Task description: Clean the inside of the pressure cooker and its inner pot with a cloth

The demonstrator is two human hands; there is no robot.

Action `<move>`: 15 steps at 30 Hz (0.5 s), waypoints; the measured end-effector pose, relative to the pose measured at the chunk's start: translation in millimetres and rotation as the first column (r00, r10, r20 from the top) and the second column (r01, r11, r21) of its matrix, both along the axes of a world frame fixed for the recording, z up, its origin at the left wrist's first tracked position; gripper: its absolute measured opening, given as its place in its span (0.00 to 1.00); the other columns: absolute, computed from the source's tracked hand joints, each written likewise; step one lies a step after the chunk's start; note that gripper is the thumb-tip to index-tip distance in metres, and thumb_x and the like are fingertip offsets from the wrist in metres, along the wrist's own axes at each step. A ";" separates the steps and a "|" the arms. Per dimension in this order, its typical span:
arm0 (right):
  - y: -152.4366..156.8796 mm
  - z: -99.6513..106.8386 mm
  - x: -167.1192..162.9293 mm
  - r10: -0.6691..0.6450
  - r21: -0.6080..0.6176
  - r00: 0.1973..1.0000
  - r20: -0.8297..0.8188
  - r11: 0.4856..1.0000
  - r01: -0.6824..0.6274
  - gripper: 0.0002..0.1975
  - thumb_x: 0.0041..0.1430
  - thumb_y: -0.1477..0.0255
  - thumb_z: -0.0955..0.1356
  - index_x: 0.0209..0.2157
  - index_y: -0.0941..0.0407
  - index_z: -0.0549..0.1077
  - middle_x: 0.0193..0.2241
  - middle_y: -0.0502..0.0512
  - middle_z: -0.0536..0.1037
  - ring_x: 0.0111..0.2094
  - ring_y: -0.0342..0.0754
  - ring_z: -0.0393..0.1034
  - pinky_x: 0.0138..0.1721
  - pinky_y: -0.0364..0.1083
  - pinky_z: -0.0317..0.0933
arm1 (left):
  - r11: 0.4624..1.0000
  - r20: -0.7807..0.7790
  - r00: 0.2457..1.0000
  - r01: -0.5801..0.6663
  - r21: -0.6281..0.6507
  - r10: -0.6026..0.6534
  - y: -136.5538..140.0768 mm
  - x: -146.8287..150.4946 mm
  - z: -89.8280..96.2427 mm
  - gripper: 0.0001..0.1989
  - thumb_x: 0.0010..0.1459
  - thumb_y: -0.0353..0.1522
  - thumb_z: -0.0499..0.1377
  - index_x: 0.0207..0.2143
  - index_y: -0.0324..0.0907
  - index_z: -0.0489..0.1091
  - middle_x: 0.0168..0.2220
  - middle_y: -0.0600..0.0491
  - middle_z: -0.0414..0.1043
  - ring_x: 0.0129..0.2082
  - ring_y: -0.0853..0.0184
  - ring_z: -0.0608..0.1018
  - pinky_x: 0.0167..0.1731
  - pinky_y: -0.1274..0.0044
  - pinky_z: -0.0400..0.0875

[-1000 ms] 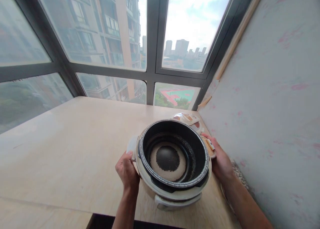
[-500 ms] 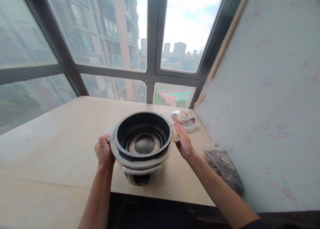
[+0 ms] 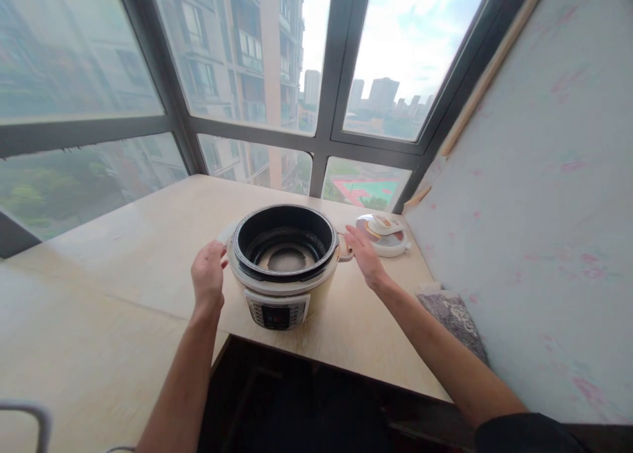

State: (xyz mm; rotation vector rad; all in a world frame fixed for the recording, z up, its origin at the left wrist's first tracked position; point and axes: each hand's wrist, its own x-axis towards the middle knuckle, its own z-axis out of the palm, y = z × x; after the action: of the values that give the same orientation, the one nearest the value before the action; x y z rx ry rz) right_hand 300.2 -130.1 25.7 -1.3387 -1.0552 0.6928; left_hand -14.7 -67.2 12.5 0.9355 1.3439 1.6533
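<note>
An electric pressure cooker [image 3: 319, 298] stands without its lid near the front edge of the wooden surface, its control panel [image 3: 277, 313] facing me. Inside sits a black inner pot [image 3: 284, 219] with a worn, pale patch on the bottom. My left hand [image 3: 208, 273] is at the cooker's left side with its fingers loosely bent beside the side handle, which it partly hides. On the other side, my right hand [image 3: 366, 255] has its fingers stretched out at the right handle [image 3: 345, 250], not wrapped round it. Whether its fingertips touch the handle is hard to see.
The cooker's round lid [image 3: 383, 235] lies behind my right hand, close to the wall. A grey patterned bundle [image 3: 452, 318] leans by the papered wall [image 3: 544, 242]. Windows rise behind the surface [image 3: 148, 248]. A curved white object [image 3: 30, 410] shows at the lower left.
The cooker has come level and rests farther back from me on the surface. Both hands have loosened from its side handles. The view has shifted left.
</note>
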 end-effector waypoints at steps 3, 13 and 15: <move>-1.0 12.5 -0.7 0.001 -0.008 0.989 0.147 1.000 0.000 0.30 0.54 0.42 0.69 0.45 0.52 0.80 0.59 0.58 0.75 0.67 0.58 0.60 0.70 0.56 0.45 | 0.993 -0.224 0.975 0.019 0.117 0.008 -27.9 2.2 -1.1 0.29 0.56 0.49 0.61 0.53 0.40 0.72 0.59 0.41 0.71 0.60 0.55 0.71 0.61 0.65 0.63; 3.2 37.3 -15.1 0.129 -0.041 0.907 0.400 0.992 -0.123 0.21 0.61 0.55 0.63 0.19 0.52 0.69 0.29 0.56 0.78 0.65 0.63 0.62 0.61 0.55 0.56 | 0.985 -0.222 0.969 0.133 0.111 -0.106 -53.1 26.1 23.6 0.25 0.54 0.46 0.62 0.49 0.39 0.74 0.56 0.43 0.72 0.62 0.53 0.69 0.66 0.65 0.56; 4.8 38.5 -16.3 0.107 -0.028 0.926 0.363 0.994 -0.103 0.19 0.57 0.57 0.65 0.19 0.52 0.68 0.27 0.54 0.76 0.60 0.62 0.67 0.56 0.54 0.60 | 0.976 -0.180 0.974 0.165 0.139 -0.139 -52.8 29.5 27.9 0.22 0.52 0.44 0.64 0.45 0.40 0.75 0.50 0.47 0.75 0.56 0.56 0.73 0.61 0.68 0.62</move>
State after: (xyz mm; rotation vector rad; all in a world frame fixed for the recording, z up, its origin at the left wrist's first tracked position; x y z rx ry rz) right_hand 283.8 -125.3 64.2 -1.4605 -1.4309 0.5369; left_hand 14.7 -120.0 40.4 1.2638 1.2331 1.6048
